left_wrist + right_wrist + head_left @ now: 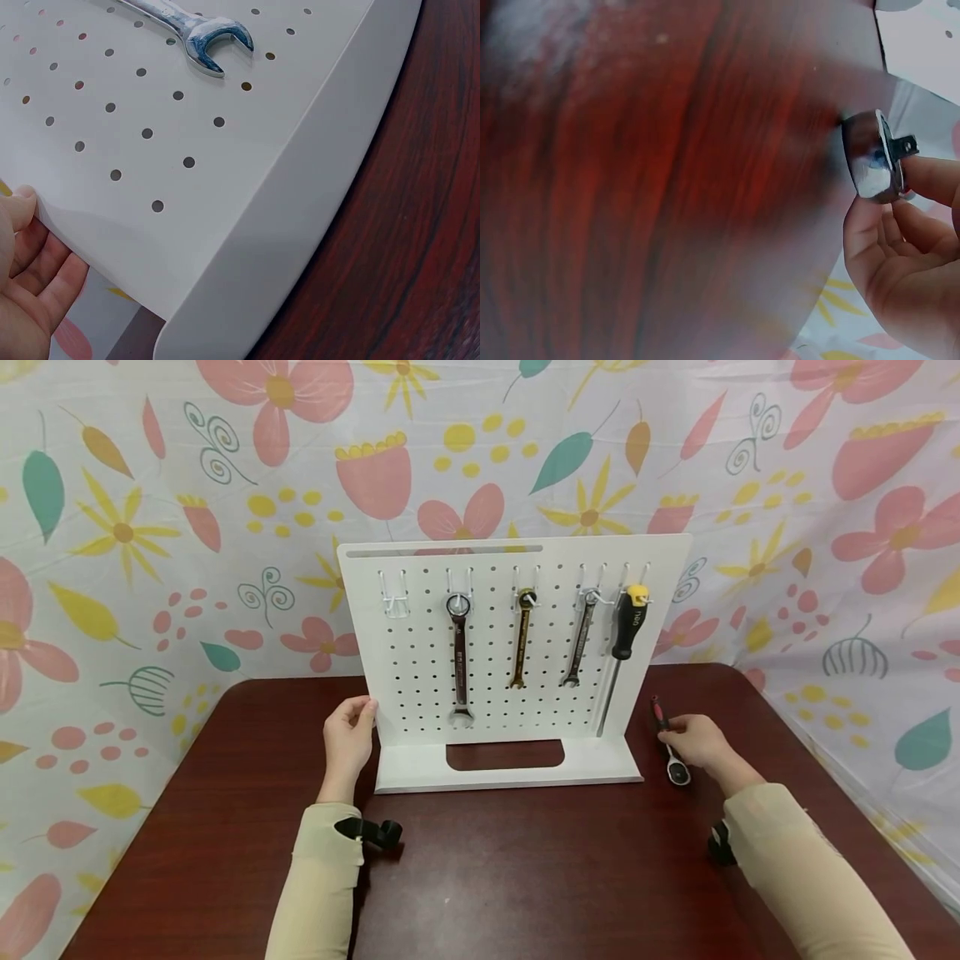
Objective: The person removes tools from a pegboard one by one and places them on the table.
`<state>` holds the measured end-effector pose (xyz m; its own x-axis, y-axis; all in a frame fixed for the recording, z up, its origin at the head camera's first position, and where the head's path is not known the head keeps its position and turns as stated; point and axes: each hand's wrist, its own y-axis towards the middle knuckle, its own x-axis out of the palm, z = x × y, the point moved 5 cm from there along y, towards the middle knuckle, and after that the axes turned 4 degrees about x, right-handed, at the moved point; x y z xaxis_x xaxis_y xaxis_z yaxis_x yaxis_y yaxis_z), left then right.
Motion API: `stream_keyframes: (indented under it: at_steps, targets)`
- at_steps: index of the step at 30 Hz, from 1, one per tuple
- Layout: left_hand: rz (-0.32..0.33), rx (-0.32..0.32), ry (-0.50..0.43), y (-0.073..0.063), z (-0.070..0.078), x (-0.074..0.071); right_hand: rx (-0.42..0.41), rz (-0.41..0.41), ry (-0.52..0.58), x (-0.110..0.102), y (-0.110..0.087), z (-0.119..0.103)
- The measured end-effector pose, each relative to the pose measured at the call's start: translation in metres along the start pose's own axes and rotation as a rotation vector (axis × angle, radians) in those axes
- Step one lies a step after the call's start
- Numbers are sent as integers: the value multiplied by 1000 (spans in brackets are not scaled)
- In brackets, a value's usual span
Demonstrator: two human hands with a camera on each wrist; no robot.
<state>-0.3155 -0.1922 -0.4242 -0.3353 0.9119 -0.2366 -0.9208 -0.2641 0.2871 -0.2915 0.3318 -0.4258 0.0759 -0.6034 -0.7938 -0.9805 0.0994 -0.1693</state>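
Note:
My left hand [348,742] pinches the left edge of a white pegboard stand [411,758], thumb at the front and fingers behind, as the left wrist view shows. My right hand [699,743] grips a ratchet wrench [678,772] with a red and black handle, right of the stand. Its shiny head [870,161] and small square drive show in the right wrist view. On the board's hooks hang a large combination wrench [461,668], a small brass-toned wrench [522,643], another wrench [580,643] and a yellow and black screwdriver [628,622].
An unoccupied double hook [395,602] sits at the board's upper left. The stand rests on a dark red-brown wooden table [540,877]. Behind and beside the table hangs a flower-patterned cloth [465,452].

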Motion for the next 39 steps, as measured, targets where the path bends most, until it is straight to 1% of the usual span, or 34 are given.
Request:
stream_keyframes:
  at_steps: [6,21,28,39]
  targets:
    - [4,12,-6,0,3,1,-28,21,-66,1,1,4]
    - [-3,-25,-9,-1,4,1,-26,44,-84,2,1,8]
    - [1,-26,6,-1,2,-1,20,16,44,0,0,9]
    - [5,-9,-1,-2,4,0,9,59,175,-6,-9,3]
